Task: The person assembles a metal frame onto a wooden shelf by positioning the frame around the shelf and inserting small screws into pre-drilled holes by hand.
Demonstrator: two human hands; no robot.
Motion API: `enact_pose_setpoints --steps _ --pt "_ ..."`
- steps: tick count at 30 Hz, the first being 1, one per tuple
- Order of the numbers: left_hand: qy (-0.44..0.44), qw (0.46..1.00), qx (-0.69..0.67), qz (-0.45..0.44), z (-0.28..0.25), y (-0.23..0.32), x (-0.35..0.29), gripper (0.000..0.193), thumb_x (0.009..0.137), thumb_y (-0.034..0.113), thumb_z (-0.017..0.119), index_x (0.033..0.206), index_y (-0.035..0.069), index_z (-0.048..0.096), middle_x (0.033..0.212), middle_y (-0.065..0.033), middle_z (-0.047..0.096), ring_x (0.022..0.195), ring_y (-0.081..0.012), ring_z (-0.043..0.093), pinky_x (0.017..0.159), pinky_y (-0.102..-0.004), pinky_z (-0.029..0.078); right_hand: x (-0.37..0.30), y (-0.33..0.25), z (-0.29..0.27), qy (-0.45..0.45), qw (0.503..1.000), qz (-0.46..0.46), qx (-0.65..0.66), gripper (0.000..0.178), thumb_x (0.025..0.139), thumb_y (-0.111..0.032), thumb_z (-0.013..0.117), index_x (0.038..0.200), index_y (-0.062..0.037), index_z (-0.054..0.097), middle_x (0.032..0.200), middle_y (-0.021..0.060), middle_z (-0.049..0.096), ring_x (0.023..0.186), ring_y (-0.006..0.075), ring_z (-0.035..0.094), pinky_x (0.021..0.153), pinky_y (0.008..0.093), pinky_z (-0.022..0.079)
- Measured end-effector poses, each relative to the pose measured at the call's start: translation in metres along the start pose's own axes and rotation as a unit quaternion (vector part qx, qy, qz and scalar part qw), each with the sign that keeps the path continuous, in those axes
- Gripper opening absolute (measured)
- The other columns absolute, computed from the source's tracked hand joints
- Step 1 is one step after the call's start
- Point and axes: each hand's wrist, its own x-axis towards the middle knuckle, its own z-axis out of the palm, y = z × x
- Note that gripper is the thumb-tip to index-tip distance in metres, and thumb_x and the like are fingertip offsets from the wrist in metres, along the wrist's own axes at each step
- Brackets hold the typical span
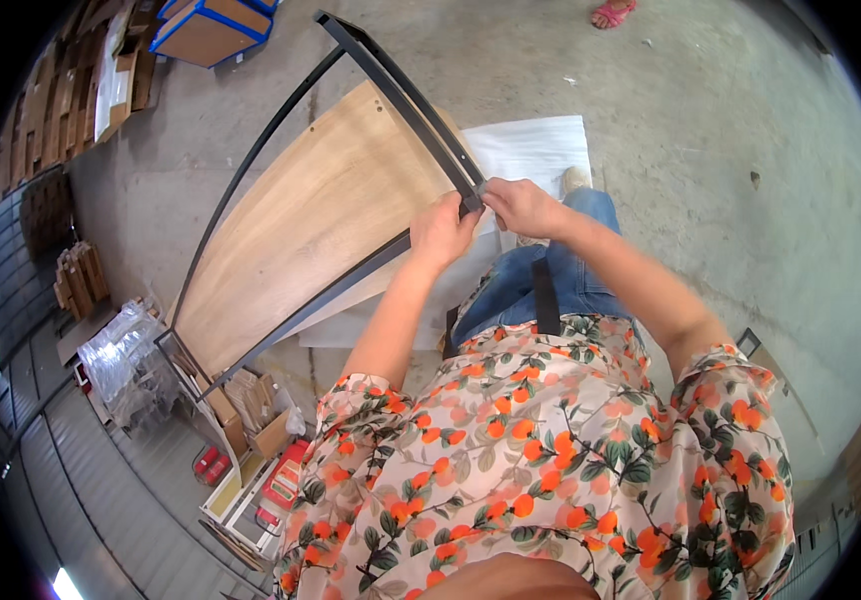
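A dark metal frame [398, 92] with long straight bars and a thinner side bar stands tilted before me. My left hand [441, 232] is closed around its near corner. At the same corner, my right hand [523, 208] pinches with thumb and fingers against the bar's end. Any small part between those fingers is hidden. Behind the frame's bars lies a light wood-grain board [316, 205] with small holes near its far edge. I cannot tell whether board and frame are joined. A white foam sheet [536, 145] is spread on the floor under them.
Cartons with blue edging [213, 32] and stacked flat cardboard [61, 95] stand at the far left. Clear plastic wrap [131, 365], cardboard boxes [251, 410] and a red box [284, 478] are at the left. Another person's foot in a pink sandal [613, 14] shows at the far edge.
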Motion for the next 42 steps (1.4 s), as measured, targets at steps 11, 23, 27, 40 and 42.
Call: enact_pose_setpoints --steps 11,23,27,40,42 --pt "-0.046 0.996 -0.024 -0.074 -0.002 -0.003 -0.028 0.024 0.069 0.028 0.058 0.073 0.005 0.051 0.066 -0.0129 0.054 0.062 -0.0293 0.053 0.054 -0.0378 0.04 -0.014 -0.003 0.009 -0.092 0.995 -0.01 0.039 0.016 0.079 -0.014 0.044 0.073 -0.001 0.049 0.055 0.0115 0.053 0.052 0.0274 0.053 0.05 0.0335 0.041" --pt "0.039 0.988 -0.152 0.004 0.001 -0.017 -0.054 0.034 0.072 0.037 0.052 0.076 0.004 0.05 0.062 -0.0131 0.054 0.056 -0.0298 0.053 0.053 -0.0365 0.041 -0.037 -0.006 0.01 -0.282 0.921 0.173 0.206 0.015 0.075 -0.013 0.051 0.079 0.0016 0.05 0.062 0.004 0.054 0.052 0.0104 0.053 0.046 0.0253 0.041" --pt "0.045 0.994 -0.052 -0.087 0.007 -0.005 -0.047 0.039 0.078 0.042 0.044 0.077 0.004 0.046 0.06 -0.0171 0.054 0.056 -0.0337 0.053 0.053 -0.0406 0.04 -0.034 -0.004 0.008 -0.299 0.939 0.128 0.108 0.014 0.074 -0.012 0.052 0.071 0.0014 0.052 0.057 0.0066 0.053 0.049 0.0127 0.054 0.045 0.0258 0.042" --pt "0.044 0.996 -0.002 -0.075 0.019 -0.013 -0.053 0.041 0.082 0.042 0.033 0.079 0.003 0.045 0.065 -0.0235 0.054 0.064 -0.0411 0.051 0.06 -0.0475 0.039 0.005 0.018 0.016 -0.092 0.94 -0.176 -0.278 0.016 0.069 -0.011 0.049 0.084 -0.0068 0.052 0.071 0.0154 0.057 0.066 0.0303 0.056 0.058 0.0355 0.045" --pt "0.031 0.997 -0.007 -0.073 0.026 -0.007 -0.05 0.043 0.082 0.042 0.031 0.081 0.001 0.047 0.068 -0.0245 0.054 0.067 -0.041 0.051 0.062 -0.0475 0.039 0.026 0.025 0.023 -0.071 0.955 -0.119 -0.263 0.02 0.064 -0.007 0.051 0.083 -0.0075 0.053 0.075 0.0144 0.057 0.069 0.0283 0.056 0.058 0.0359 0.045"
